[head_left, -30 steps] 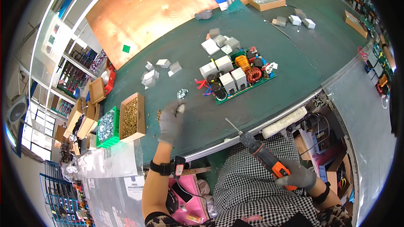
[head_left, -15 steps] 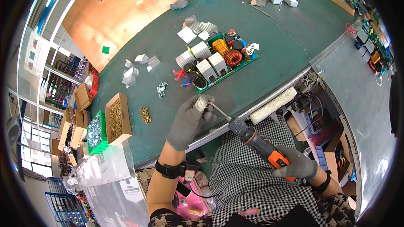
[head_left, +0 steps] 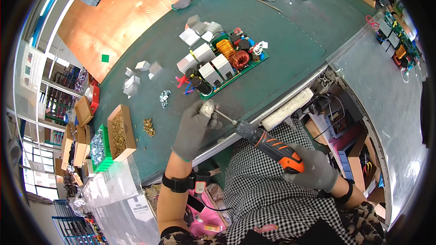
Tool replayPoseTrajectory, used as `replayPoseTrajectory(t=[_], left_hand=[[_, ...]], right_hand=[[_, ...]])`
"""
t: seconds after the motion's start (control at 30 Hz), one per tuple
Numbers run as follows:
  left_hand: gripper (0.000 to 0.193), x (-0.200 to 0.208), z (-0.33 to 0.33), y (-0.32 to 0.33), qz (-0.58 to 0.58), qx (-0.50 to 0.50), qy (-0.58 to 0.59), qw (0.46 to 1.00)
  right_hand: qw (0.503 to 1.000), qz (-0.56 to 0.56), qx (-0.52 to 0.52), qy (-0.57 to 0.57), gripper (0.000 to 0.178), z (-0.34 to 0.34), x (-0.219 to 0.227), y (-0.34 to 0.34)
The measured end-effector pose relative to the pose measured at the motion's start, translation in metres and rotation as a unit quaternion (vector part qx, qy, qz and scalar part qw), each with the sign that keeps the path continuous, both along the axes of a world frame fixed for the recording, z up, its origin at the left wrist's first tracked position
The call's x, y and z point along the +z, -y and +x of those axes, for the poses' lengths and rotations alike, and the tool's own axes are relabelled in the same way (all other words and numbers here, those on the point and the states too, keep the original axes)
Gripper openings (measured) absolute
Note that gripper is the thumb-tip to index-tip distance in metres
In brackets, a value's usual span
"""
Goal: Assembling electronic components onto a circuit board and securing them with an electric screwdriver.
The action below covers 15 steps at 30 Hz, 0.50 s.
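Note:
In a grey glove, my right hand point(head_left: 316, 169) grips the rear of a black and orange power screwdriver point(head_left: 268, 146). Its long bit points up and left to the fingers of my left hand point(head_left: 193, 127). That hand, also gloved and with a whitish wrap on the thumb, is pinched closed at the bit's tip; whatever is between the fingers is too small to make out. Beyond it on the green table lies a circuit board point(head_left: 236, 76) with silver heat sinks, copper coils and black capacitors. A small heap of silvery clips point(head_left: 164, 98) lies left of the board.
Loose heat sinks point(head_left: 131, 85) stand at the left and behind the board. A pile of brass-coloured screws point(head_left: 148, 127) lies beside a cardboard box point(head_left: 128, 132) of the same. Next to that is a green bin point(head_left: 106, 149). A white roller-like bar point(head_left: 288, 109) lines the table's front edge.
The whole scene has shifted slightly left in view. My right hand and the screwdriver have moved a little left and up, while the bit stays at my left fingers.

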<state>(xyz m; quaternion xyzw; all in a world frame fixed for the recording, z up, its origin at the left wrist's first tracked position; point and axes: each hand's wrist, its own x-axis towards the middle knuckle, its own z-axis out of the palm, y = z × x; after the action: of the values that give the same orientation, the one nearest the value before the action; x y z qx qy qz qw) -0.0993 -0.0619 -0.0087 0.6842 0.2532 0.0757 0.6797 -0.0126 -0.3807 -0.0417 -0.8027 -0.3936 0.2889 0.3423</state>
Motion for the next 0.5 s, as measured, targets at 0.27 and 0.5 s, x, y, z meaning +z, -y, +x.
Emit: replayPoseTrajectory(t=[0.27,0.5], left_hand=[[0.037,0.003,0.023,-0.005,0.273,-0.027,-0.158,0.949],[0.027,0.019,0.058,-0.037,0.663,0.081,0.080,0.740]], right_hand=[[0.921,0.041,-0.030,-0.386,0.051,0.004,-0.005,-0.023],[0.873,0.068,-0.056,-0.480,0.042,0.006,-0.004,-0.045]])
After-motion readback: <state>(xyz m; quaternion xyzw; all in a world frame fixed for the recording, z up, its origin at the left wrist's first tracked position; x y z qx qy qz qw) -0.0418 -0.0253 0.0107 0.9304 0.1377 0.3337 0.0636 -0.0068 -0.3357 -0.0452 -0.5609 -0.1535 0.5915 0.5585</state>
